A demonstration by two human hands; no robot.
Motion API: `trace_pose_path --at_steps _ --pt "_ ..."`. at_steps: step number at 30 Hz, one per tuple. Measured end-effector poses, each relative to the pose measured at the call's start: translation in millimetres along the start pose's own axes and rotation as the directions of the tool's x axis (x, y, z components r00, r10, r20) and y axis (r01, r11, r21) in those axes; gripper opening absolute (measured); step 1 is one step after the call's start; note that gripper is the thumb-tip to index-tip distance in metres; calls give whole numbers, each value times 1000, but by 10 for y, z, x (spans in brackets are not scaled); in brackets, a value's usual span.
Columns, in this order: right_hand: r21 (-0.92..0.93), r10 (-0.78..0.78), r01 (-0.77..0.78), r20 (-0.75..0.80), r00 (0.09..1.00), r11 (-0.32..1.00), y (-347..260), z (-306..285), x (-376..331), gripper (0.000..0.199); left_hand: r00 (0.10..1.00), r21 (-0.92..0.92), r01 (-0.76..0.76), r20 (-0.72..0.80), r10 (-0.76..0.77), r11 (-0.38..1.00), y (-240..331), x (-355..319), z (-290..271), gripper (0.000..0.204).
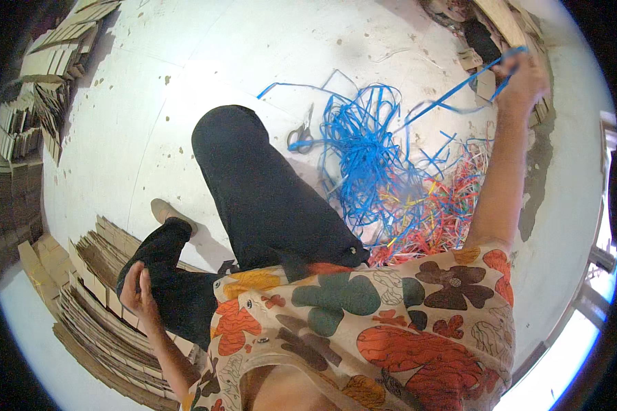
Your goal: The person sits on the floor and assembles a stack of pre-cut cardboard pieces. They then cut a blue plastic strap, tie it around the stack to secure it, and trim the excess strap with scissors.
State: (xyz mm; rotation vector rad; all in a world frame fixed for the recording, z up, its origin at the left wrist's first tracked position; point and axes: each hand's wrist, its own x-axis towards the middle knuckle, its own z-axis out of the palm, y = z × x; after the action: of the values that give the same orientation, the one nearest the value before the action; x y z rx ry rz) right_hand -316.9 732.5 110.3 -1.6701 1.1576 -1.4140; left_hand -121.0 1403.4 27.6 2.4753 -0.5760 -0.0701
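My right hand (523, 83) is raised at the far right, its fingers closed on a blue plastic strap (452, 92). The strap runs taut down to a tangled heap of blue strapping (363, 140) on the floor. Black-handled scissors (301, 137) lie just left of that heap. Beside my bent leg at the lower left, my left hand (140, 293) hangs with its fingers loosely stretched and nothing visible in them.
A pile of short red, yellow and white strips (435, 209) spreads right of my knee. Flattened cardboard stacks (110, 329) stand at the lower left, more cardboard (58, 58) at the upper left. Along the right runs a pale wall (562, 171); wood and clutter (483, 41) sit at the far right.
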Motion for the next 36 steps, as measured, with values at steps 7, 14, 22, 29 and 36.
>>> trace_pose_path --at_steps 7,14,22,29,36 --pt "321 -720 803 670 182 502 -1193 168 -1419 9 873 -932 154 283 397 327 1914 595 952 70" --pt "774 -915 489 335 224 403 -1147 658 -3349 13 658 -718 635 310 686 -285 1903 684 972 122" --pt "402 -407 61 899 160 913 -432 97 -3256 20 992 -994 58 47 117 -95 1079 1296 -358 67" --pt "-268 29 -806 954 -299 527 167 -429 -2905 25 977 -601 166 209 -46 782 432 1555 -808 57" --pt "-427 487 -474 873 3 770 469 -513 -2665 20 913 -421 42 -353 -206 906 -26 1512 -1164 19"
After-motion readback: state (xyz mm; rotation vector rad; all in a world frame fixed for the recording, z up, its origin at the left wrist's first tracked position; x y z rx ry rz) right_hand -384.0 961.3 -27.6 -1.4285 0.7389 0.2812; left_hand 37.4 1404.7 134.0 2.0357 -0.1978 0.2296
